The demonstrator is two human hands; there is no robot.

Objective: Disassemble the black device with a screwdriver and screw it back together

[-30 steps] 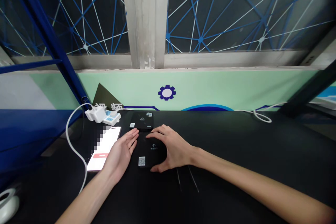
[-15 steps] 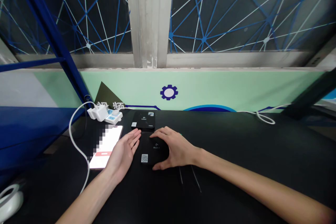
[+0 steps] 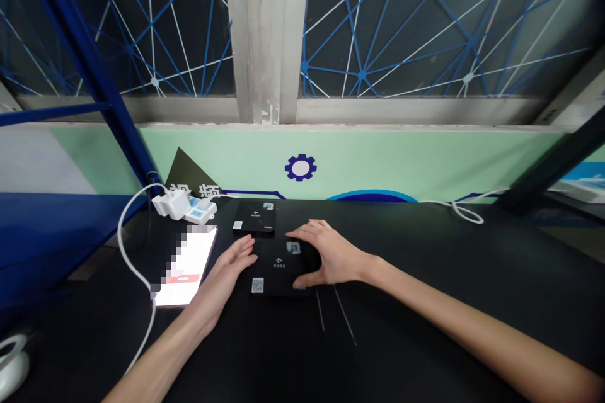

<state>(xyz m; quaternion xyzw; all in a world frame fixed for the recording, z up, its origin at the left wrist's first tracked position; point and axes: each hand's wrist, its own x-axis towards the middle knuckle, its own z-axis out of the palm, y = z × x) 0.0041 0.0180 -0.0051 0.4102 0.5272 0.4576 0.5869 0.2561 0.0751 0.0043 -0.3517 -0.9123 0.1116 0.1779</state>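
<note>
On a black tabletop (image 3: 425, 302), a flat black device (image 3: 276, 267) lies at six o'clock from a matching one (image 3: 254, 216), the right hand (image 3: 333, 255) spread across its top, while the open left hand (image 3: 224, 280) sits at its nine o'clock, just beside a lit phone (image 3: 186, 267).

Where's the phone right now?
In the head view, the phone lies on the black desk, left of the left hand, below the white power strip.
</note>
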